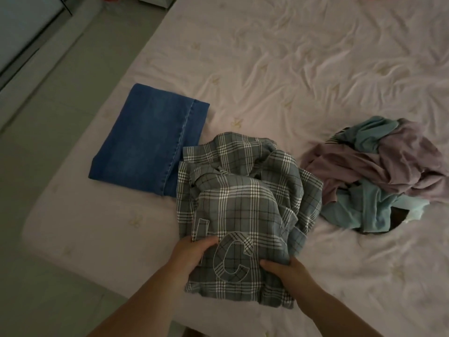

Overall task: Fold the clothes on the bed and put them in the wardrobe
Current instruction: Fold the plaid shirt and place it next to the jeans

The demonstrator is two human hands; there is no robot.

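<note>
Plaid shirt (243, 210) bunched between both hands — thumbs on top, fingers beneath.

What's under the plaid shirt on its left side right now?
The plaid shirt overlaps the right edge of the folded jeans; elsewhere it lies on the bedsheet. Anything beneath its bunched middle is covered. Both hands grip its near edge.

A grey plaid shirt (243, 203) with white and black check lines and a large outlined letter C sewn on it lies bunched and half-gathered at the near edge of the bed (291, 69), its near end pinched from both sides. Just to its left, touching its edge, a pair of blue jeans (148, 139) lies folded flat into a neat rectangle. To its right sits a crumpled heap of teal and mauve clothes (379, 171), unfolded.
</note>
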